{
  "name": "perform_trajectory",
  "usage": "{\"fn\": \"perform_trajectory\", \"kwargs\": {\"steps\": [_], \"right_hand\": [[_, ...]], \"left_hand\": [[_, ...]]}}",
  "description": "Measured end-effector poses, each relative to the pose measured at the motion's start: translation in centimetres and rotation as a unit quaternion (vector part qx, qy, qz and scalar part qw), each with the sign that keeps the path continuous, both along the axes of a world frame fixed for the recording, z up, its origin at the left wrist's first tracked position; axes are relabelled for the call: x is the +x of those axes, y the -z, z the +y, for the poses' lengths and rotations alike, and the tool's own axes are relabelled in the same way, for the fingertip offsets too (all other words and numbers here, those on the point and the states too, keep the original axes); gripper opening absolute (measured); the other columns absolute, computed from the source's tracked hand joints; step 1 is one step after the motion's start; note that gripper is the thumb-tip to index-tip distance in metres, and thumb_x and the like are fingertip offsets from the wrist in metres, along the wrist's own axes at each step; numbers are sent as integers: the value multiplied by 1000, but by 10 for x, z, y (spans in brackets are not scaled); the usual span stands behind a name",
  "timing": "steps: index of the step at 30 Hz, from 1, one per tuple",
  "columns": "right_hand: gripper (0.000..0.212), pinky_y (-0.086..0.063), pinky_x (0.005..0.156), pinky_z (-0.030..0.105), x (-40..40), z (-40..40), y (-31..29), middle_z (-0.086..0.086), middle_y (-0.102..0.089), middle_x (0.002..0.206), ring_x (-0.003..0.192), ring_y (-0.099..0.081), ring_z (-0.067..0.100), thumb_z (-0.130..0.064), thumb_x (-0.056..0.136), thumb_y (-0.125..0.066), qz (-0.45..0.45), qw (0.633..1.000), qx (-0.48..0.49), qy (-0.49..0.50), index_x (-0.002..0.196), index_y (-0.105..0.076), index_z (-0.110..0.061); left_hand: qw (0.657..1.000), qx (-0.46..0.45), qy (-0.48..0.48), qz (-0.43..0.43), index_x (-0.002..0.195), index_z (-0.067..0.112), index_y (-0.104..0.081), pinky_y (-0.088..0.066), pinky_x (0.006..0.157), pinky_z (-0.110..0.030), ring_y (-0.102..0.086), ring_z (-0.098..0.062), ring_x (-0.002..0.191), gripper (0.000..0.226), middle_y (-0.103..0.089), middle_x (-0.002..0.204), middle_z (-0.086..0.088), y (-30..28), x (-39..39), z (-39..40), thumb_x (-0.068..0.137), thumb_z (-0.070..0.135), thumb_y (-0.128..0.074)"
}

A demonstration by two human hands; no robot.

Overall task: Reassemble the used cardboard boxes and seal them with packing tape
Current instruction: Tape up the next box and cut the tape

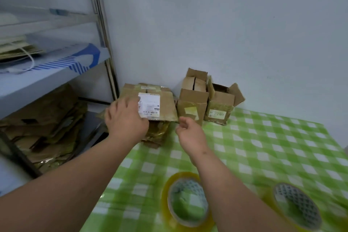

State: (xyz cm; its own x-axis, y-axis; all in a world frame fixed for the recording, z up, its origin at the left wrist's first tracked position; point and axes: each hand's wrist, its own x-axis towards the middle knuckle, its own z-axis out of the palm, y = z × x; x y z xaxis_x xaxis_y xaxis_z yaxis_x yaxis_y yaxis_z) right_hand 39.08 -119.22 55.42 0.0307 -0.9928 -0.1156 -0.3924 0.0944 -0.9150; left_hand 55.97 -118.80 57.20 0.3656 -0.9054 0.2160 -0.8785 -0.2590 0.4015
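Left hand (pixel 125 117) flat on flattened box (pixel 150 105), grip apart; right hand (pixel 190 132) loosely curled, empty.

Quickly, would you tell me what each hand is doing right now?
Left hand: open, fingers resting on the top flattened box of the stack.
Right hand: open, fingers loosely curled, holding nothing.

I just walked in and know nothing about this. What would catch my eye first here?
First the bright green checked tablecloth, with two rolls of clear packing tape at its near edge. At the far corner the left hand rests on a stack of flattened cardboard boxes, while the right hand hovers beside it. Two small opened boxes stand against the wall.
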Motion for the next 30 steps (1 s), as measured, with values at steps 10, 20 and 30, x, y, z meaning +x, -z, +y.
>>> {"fn": "perform_trajectory", "kwargs": {"steps": [10, 20, 30], "right_hand": [[37, -39, 85, 23, 29, -2, -15, -11, -61, 119, 95, -51, 5, -18, 102, -50, -132, 990, 25, 31, 139, -54, -22], [12, -58, 86, 37, 38, 11, -32, 3, -70, 98, 89, -71, 21, -20, 91, -70, -267, 952, -51, 143, 95, -59, -22], [52, -47, 92, 45, 51, 74, -56, -1, -58, 128, 118, -55, 29, -21, 91, -69, -435, 896, 74, 47, 133, -42, -35]], "left_hand": [[967, 15, -59, 245, 135, 23, -57, -48, 101, -43, -56, -32, 118, 48, -56, 138, -8, 4, 36, 5, 88, 34, -62], [861, -198, -72, 462, 132, 15, -62, -52, 99, -37, -66, -19, 110, 38, -62, 132, 1, -12, 40, 34, 94, 11, -63], [683, -276, -48, 675, 129, 5, -63, -56, 67, -17, -71, -15, 88, 38, -65, 124, -7, -47, 3, 91, 92, -3, -63]]}}
